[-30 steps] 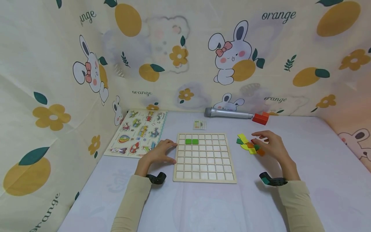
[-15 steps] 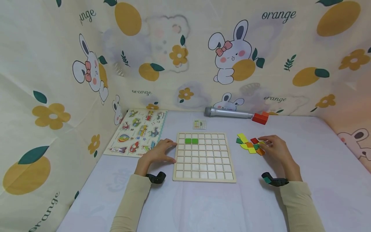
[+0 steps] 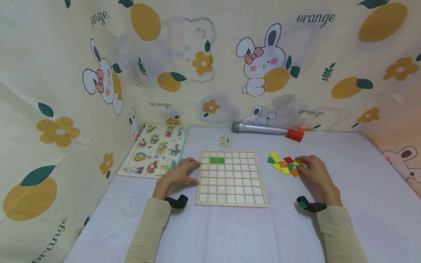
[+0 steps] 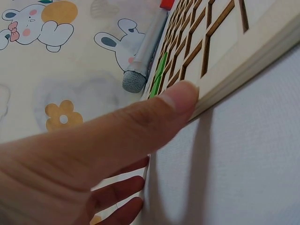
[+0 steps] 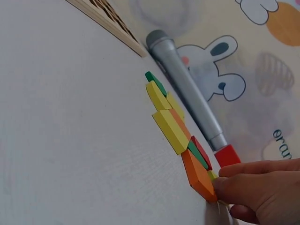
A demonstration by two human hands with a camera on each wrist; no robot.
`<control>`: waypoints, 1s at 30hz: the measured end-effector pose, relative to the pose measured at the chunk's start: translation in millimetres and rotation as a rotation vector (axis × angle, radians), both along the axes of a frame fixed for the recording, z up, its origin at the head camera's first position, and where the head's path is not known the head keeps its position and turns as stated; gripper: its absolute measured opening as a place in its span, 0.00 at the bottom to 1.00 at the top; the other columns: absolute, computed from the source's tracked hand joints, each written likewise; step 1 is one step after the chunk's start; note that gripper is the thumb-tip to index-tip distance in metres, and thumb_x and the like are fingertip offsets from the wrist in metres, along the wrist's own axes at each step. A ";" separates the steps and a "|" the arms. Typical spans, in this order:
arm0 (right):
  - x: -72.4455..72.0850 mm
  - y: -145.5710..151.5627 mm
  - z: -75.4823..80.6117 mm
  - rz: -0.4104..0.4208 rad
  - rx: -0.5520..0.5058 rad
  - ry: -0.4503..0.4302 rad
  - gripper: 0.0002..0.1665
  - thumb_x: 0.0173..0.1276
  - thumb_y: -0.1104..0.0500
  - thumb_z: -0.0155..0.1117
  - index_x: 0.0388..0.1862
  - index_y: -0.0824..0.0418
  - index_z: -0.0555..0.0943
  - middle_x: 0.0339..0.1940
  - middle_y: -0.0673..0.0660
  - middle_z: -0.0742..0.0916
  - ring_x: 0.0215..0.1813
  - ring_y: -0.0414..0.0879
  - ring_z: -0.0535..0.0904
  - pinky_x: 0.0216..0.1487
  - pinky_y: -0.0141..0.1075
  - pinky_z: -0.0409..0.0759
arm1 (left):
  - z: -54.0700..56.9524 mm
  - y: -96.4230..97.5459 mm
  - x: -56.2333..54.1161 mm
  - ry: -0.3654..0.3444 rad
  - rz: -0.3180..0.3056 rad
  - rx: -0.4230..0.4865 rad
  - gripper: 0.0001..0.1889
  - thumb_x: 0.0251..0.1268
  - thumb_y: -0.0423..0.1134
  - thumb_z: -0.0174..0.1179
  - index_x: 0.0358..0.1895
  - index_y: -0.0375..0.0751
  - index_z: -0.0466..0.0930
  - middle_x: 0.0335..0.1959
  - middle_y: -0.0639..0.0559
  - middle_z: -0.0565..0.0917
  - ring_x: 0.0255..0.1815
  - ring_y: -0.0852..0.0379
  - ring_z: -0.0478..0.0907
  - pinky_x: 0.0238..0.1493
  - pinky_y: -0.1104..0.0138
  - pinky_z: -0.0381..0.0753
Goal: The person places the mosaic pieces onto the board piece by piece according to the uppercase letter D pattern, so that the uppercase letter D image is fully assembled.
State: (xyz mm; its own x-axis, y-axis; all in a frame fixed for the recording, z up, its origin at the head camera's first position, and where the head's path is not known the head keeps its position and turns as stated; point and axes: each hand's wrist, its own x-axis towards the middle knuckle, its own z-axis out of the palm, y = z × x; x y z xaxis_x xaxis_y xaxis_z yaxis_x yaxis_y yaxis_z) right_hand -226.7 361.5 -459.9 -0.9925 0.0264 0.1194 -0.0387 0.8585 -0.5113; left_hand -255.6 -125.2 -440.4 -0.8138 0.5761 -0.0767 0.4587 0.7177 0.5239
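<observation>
A wooden grid board [image 3: 230, 190] lies in the middle of the table with two green tiles [image 3: 217, 160] in its second row. My left hand [image 3: 184, 171] rests flat at the board's left edge, and the thumb [image 4: 140, 122] presses against that edge [image 4: 225, 56]. Right of the board lies a pile of coloured tiles [image 3: 283, 164], yellow, green, orange and red. My right hand [image 3: 304, 164] is at the pile's right end. Its curled fingers [image 5: 258, 187] pinch a small yellow tile [image 5: 211, 176] next to an orange tile [image 5: 197, 176].
A grey microphone [image 3: 258, 128] and a red block [image 3: 295, 134] lie at the back by the cloth wall. A small pattern card [image 3: 226, 141] sits behind the board. A picture puzzle board [image 3: 158, 149] lies at the left. Printed cloth walls enclose the table.
My right hand has slid right and back off the tile pile, uncovering a red tile, and its fingers have closed at the pile's right end. The left hand has not moved.
</observation>
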 end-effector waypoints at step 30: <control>-46.9 -168.7 2.2 0.504 -0.148 0.261 0.07 0.60 0.66 0.66 0.38 0.61 0.84 0.41 0.57 0.84 0.45 0.52 0.79 0.47 0.47 0.79 | 0.8 -0.7 -0.4 -0.020 0.013 0.007 0.39 0.47 0.46 0.72 0.65 0.40 0.67 0.64 0.42 0.67 0.66 0.44 0.60 0.67 0.53 0.60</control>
